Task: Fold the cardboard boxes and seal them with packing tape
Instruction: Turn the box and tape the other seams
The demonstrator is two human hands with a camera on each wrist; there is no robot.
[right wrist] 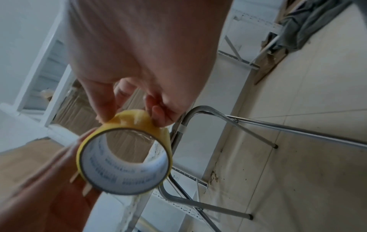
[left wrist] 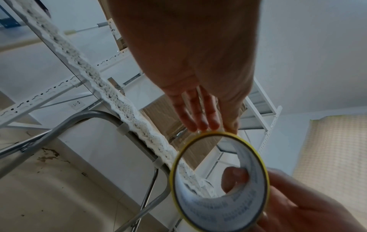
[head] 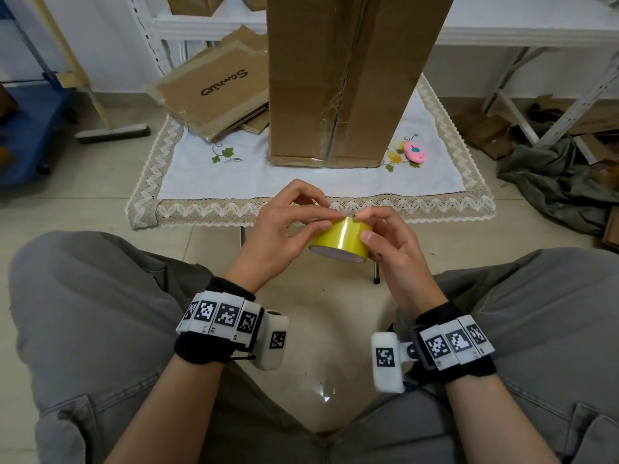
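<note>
Presently my left hand (head: 272, 236) and right hand (head: 390, 244) grip the yellow tape roll (head: 341, 241) before the upright box (head: 338, 78); only wrist views show its printed core (right wrist: 127, 166).

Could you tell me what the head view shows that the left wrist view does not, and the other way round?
Only the head view shows the pink gadget, the flattened boxes and the taped upright box. Only the left wrist view shows the roll's printed white core and the table's metal legs. Both show the yellow tape roll held by the left hand and right hand.

Glossy yellow tape roll (head: 340, 238), matt brown cardboard box (head: 338, 78)
</note>
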